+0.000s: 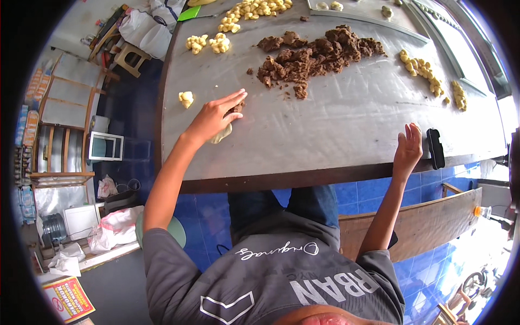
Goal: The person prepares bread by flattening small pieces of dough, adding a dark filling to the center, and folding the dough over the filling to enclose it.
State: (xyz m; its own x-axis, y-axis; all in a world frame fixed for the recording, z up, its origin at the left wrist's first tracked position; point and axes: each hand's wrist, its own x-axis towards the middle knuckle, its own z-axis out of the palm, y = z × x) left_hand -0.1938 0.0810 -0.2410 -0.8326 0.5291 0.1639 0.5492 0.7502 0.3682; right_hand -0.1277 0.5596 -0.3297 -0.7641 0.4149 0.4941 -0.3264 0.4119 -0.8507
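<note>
My left hand is over the left part of the metal tabletop. Its fingers and thumb close around a lump of brown filling, partly covered by the hand. A flat pale piece of dough shows below that palm. My right hand is raised near the table's front edge, its fingers loosely bent with nothing visible in them. Just right of it lies a narrow black object. Farther back, a large crumbly mass of brown filling spreads across the table.
Small pale dough pieces cluster at the far left, with one dough piece nearer. Yellowish dough pieces form a row at right. A metal tray is at the back. Below are a wooden bench and a stool.
</note>
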